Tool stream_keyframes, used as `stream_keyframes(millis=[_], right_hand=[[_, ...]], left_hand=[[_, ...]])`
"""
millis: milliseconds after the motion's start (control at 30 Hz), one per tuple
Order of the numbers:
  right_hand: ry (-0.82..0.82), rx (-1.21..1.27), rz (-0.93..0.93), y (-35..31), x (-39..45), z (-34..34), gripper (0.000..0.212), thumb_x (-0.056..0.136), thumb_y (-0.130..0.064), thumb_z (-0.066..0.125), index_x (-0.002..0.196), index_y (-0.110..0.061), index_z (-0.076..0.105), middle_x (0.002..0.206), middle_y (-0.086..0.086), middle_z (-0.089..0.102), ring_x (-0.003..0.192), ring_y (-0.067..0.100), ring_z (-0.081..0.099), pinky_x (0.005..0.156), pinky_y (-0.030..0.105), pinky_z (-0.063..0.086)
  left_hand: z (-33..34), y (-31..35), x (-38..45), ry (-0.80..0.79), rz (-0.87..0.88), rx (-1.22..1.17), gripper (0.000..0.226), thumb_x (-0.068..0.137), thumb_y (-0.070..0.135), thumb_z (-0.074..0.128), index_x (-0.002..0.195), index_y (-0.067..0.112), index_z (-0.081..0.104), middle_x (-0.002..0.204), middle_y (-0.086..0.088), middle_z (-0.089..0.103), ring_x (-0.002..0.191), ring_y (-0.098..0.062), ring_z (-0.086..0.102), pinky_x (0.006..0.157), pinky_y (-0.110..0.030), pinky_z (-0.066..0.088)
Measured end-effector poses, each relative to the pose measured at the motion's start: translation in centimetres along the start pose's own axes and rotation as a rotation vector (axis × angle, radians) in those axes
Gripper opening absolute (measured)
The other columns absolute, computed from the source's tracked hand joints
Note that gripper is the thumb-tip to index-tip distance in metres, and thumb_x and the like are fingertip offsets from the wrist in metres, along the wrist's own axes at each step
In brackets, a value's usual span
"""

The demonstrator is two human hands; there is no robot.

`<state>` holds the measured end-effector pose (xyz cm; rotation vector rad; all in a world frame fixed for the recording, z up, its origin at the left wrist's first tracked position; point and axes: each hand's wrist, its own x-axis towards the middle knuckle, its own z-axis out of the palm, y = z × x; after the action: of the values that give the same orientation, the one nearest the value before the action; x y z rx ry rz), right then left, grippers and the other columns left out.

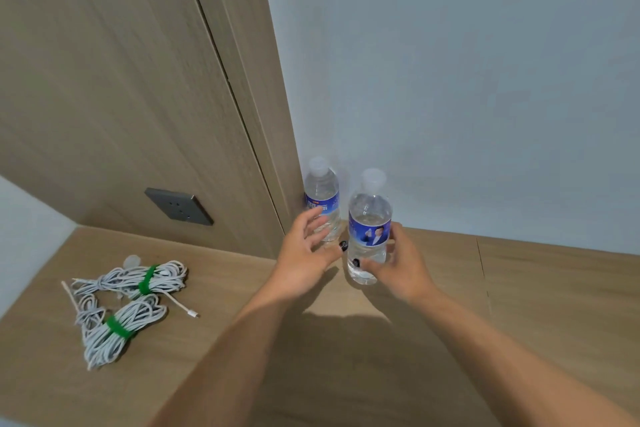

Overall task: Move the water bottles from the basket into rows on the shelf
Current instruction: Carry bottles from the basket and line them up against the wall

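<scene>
Well left of the hands, two white cable bundles (pixel 121 308) with green ties lie on the wooden shelf (pixel 554 305). The left hand (pixel 304 260) is spread loose, fingers just touching the back bottle (pixel 322 198) in the corner. The right hand (pixel 398 263) grips the front bottle (pixel 369 229), upright on the shelf.

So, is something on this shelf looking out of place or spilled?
Nothing is spilled; both water bottles stand upright with caps on. The only odd things are two bundles of white cable with green ties, lying on the left of the shelf, which do not belong to bottle rows.
</scene>
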<state>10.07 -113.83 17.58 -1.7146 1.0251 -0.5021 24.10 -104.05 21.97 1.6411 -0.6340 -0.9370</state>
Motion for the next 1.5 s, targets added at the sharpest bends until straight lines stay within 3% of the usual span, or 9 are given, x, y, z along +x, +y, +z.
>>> stream_keyframes(millis=[167, 467, 567, 700, 833, 1033, 1200, 1333, 1500], right_hand=[[0.043, -0.025, 0.001, 1.0, 3.3, -0.2, 0.059, 0.069, -0.009, 0.083, 0.115, -0.021, 0.048, 0.109, -0.003, 0.063, 0.094, 0.014, 0.062, 0.079, 0.029, 0.050], [0.048, -0.067, -0.003, 3.2, 7.0, 1.6, 0.057, 0.069, -0.007, 0.082, 0.108, -0.026, 0.045, 0.108, -0.003, 0.061, 0.098, 0.018, 0.061, 0.077, 0.026, 0.045], [0.059, -0.075, -0.013, 3.4, 7.7, 2.2, 0.055, 0.068, -0.010, 0.082, 0.107, -0.026, 0.047, 0.107, -0.004, 0.061, 0.096, 0.016, 0.059, 0.071, 0.018, 0.041], [0.065, -0.022, 0.012, 3.8, 8.4, 3.1, 0.058, 0.067, -0.011, 0.083, 0.114, -0.020, 0.050, 0.111, -0.003, 0.063, 0.097, 0.015, 0.062, 0.071, 0.020, 0.043], [0.117, 0.008, 0.036, 4.3, 8.9, 3.9, 0.058, 0.066, -0.013, 0.082, 0.112, -0.025, 0.049, 0.112, -0.004, 0.062, 0.100, 0.015, 0.062, 0.077, 0.027, 0.049], [0.164, -0.079, -0.020, 3.8, 8.8, 4.6, 0.060, 0.068, -0.014, 0.084, 0.117, -0.014, 0.050, 0.107, -0.004, 0.048, 0.099, 0.013, 0.049, 0.071, 0.001, 0.036], [0.261, -0.047, 0.115, 4.1, 8.2, 5.0, 0.078, 0.066, -0.019, 0.086, 0.130, -0.010, 0.042, 0.121, 0.002, 0.045, 0.110, 0.013, 0.043, 0.085, 0.019, 0.035], [0.267, 0.014, 0.138, 4.3, 8.1, 5.1, 0.060, 0.070, -0.022, 0.083, 0.120, -0.026, 0.049, 0.111, 0.002, 0.061, 0.102, 0.023, 0.058, 0.083, 0.034, 0.046], [0.261, -0.008, 0.121, 3.7, 8.5, 4.8, 0.048, 0.075, -0.018, 0.079, 0.116, -0.023, 0.056, 0.105, -0.001, 0.065, 0.104, 0.025, 0.059, 0.085, 0.036, 0.047]], left_hand=[[0.1, -2.9, 0.5, 0.102, -0.036, 0.048, 0.073, 0.080, -0.016, 0.063, 0.138, 0.017, 0.035, 0.142, -0.010, 0.046, 0.122, -0.018, 0.051, 0.110, -0.043, 0.040], [0.4, -4.7, 2.5, 0.021, -0.106, 0.146, 0.102, 0.072, -0.012, 0.073, 0.151, 0.025, 0.020, 0.129, 0.022, 0.041, 0.132, -0.012, 0.044, 0.110, -0.037, 0.040], [0.9, -4.2, 3.4, -0.009, -0.115, 0.159, 0.107, 0.072, -0.013, 0.072, 0.152, 0.028, 0.015, 0.109, 0.041, 0.039, 0.110, 0.009, 0.052, 0.102, -0.029, 0.046], [1.0, -4.1, 4.8, -0.018, -0.116, 0.191, 0.110, 0.071, -0.013, 0.067, 0.154, 0.030, 0.008, 0.136, 0.024, 0.039, 0.124, -0.005, 0.046, 0.106, -0.039, 0.045], [0.8, -4.3, 5.2, -0.005, -0.124, 0.236, 0.110, 0.075, -0.007, 0.066, 0.154, 0.033, 0.001, 0.151, 0.009, 0.033, 0.137, -0.011, 0.039, 0.104, -0.027, 0.040], [0.9, -4.6, 5.3, -0.019, -0.129, 0.250, 0.112, 0.076, 0.003, 0.070, 0.153, 0.035, -0.004, 0.155, 0.009, 0.028, 0.139, -0.008, 0.034, 0.106, -0.027, 0.035], [1.1, -4.4, 5.1, -0.014, -0.143, 0.225, 0.105, 0.078, 0.003, 0.062, 0.152, 0.039, -0.003, 0.157, 0.008, 0.027, 0.141, -0.007, 0.030, 0.103, -0.025, 0.034], [1.1, -4.0, 5.0, -0.046, -0.152, 0.250, 0.102, 0.082, 0.000, 0.057, 0.153, 0.036, -0.008, 0.156, 0.012, 0.027, 0.136, 0.000, 0.029, 0.099, -0.019, 0.030], [1.0, -4.0, 5.3, -0.101, -0.172, 0.288, 0.103, 0.085, 0.004, 0.056, 0.150, 0.035, -0.016, 0.149, 0.014, 0.031, 0.124, 0.005, 0.028, 0.096, -0.017, 0.029]])
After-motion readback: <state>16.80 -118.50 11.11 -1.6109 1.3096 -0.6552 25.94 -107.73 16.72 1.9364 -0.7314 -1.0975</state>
